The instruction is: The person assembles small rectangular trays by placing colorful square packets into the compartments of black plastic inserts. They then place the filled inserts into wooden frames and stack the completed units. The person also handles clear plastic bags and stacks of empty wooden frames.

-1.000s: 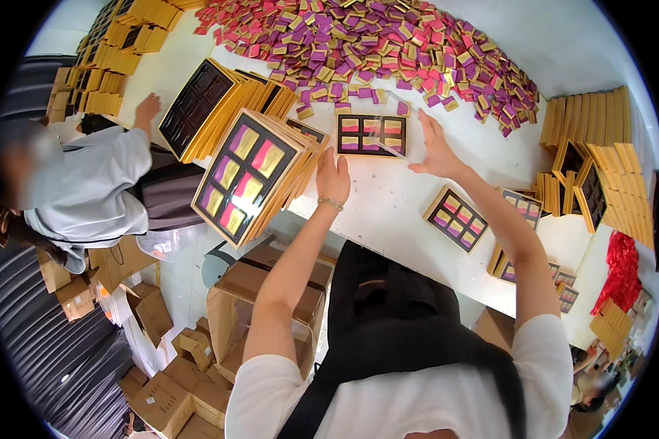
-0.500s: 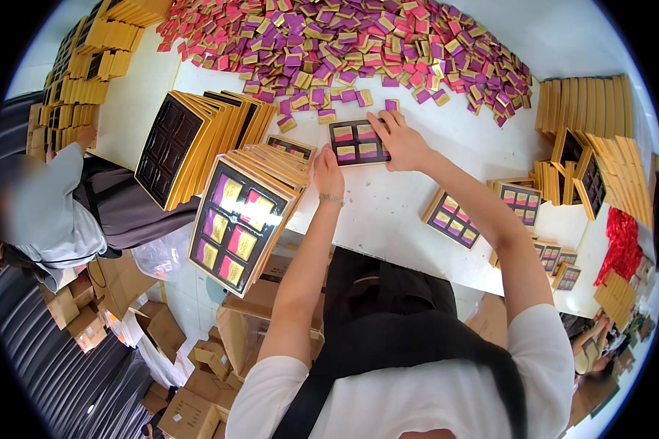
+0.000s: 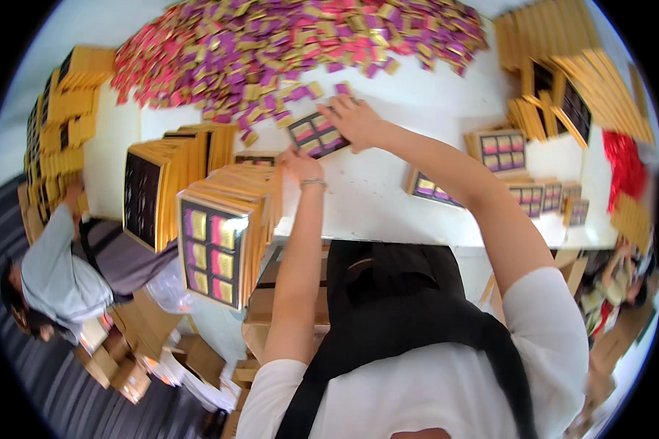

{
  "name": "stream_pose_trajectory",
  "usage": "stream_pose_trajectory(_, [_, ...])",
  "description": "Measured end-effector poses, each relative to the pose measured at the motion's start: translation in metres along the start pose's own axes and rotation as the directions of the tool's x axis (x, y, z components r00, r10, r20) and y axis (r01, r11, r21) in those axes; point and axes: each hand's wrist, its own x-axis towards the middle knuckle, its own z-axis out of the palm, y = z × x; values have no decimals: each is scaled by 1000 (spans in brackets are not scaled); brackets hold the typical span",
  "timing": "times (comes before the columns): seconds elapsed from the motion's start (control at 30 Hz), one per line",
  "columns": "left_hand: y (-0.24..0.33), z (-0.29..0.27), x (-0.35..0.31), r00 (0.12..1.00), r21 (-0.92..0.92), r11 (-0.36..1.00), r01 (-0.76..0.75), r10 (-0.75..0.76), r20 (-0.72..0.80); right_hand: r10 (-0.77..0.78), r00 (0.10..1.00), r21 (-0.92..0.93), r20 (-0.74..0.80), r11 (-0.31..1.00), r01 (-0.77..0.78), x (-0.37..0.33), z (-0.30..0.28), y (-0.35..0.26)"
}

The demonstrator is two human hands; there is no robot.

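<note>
**Two hands on one tray at the far side of the table**

Two hands meet on a flat tray (image 3: 316, 134) lying on the white table (image 3: 388, 197), just short of the pile of packets (image 3: 285, 51) that covers the table's far part; the left hand (image 3: 298, 162) has its fingers curled on the tray's near left corner; the right hand (image 3: 356, 121) lies over its far right end, fingers spread and bent down on the edge.

Bare tabletop lies near and right of the tray, as far as the table's near edge; to the left, a stack of gold boxes (image 3: 231, 212) stands close beside the left wrist, leaving little room there; to the right, filled trays (image 3: 501, 150) sit well apart from the right arm, with more gold boxes (image 3: 564, 88) behind them.

Inside the tray, compartments hold small packets, pink, purple and yellow; the box facing the camera at the left shows the same kind of filling.

Its long axis runs left to right, tilted so that the right end points farther away; it lies flat, open face up.

Another person (image 3: 58, 271) bends at the left edge among cardboard cartons (image 3: 124, 366).
</note>
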Motion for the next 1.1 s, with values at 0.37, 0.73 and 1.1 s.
stream_pose_trajectory(0.37, [63,-70,-63,784,-598,690,408,71,617,244,865,168,-438,968,-188,-148,6,-30])
stream_pose_trajectory(0.73, [66,53,-192,589,-288,753,-592,647,484,905,324,956,276,-293,4,-306,148,0])
stream_pose_trajectory(1.1, [227,66,-267,598,-463,854,237,247,762,953,304,1000,7,-4,-11,-402,44,141])
